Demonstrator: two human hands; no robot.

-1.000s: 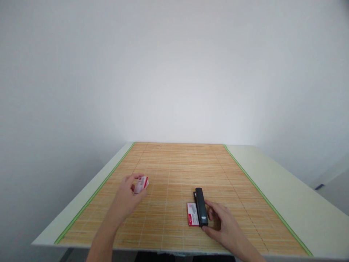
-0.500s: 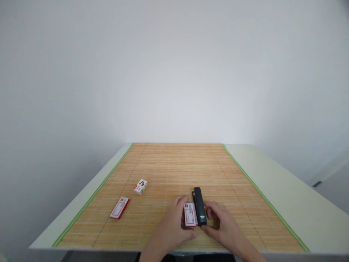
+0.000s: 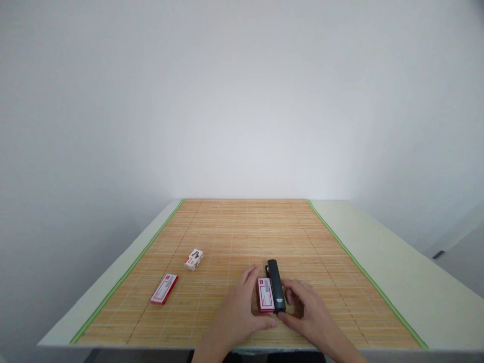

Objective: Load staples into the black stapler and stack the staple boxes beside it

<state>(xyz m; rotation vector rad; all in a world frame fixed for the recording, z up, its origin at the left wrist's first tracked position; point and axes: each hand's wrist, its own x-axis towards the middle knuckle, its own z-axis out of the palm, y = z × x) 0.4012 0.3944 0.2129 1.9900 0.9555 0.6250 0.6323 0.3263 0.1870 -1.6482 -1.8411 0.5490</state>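
A black stapler (image 3: 277,285) lies lengthwise near the front of the bamboo mat. My right hand (image 3: 308,311) is at its right side, forefinger against the edge and thumb at the near end. Flush along the stapler's left side lies a red-and-white flat box (image 3: 266,295). Around that box my left hand (image 3: 242,305) is open, with the fingers by its far left corner and the thumb stretched out below its near end.
Another red-and-white flat box (image 3: 165,289) lies on the left of the mat. Beyond it is a small white box (image 3: 194,259) with a dark picture. The green-edged bamboo mat (image 3: 242,227) covers the white table (image 3: 363,237), which meets a wall (image 3: 242,101).
The red-and-white box has shifted slightly right and away, closer against the stapler. My left fingers have spread away from it. The right hand stays at the stapler.
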